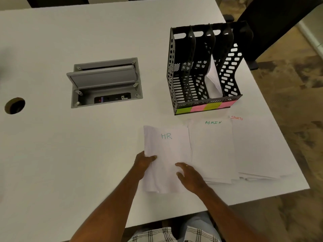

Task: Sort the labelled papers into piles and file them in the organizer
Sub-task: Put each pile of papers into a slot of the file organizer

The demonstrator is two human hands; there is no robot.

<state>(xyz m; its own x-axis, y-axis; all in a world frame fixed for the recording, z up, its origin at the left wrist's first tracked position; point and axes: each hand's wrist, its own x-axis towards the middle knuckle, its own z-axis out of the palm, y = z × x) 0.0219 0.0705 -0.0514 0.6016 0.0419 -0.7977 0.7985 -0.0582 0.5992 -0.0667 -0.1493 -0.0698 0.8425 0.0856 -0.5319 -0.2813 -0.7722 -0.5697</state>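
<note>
My left hand (144, 160) grips the left edge of the HR pile (166, 158), thumb curled over the top sheet. My right hand (189, 177) lies on the lower right of the same pile, fingers loosely spread and pressing; I can't tell if any fingertips are under the edge.

HR pile sits on the white table (70, 154) right in front of me, left edge lifting slightly. Handling, my read: loose sheets, light, floppy, slippery against each other. They'll fan out or sag if I lift by one side only. Best to square them up, then pinch both long edges near the middle, or one hand under, one on top.

Just right of it, touching or slightly overlapped: ADMIN pile (212, 147). Right again, at the table's edge: SPORTS pile (258, 147), bottom sheets splayed.

Beyond the piles: black organizer (178, 84), four upright slots, front lip carrying green and pink sticky notes (205, 107), writing unreadable. Third slot from the left holds white filed papers (213, 79), leaning. The other three slots look empty.

Further left: open grey cable box (104, 82) set in the table, round grommet hole (14, 105) beyond that.

So, as I judge it: one pile filed, three left.
</note>
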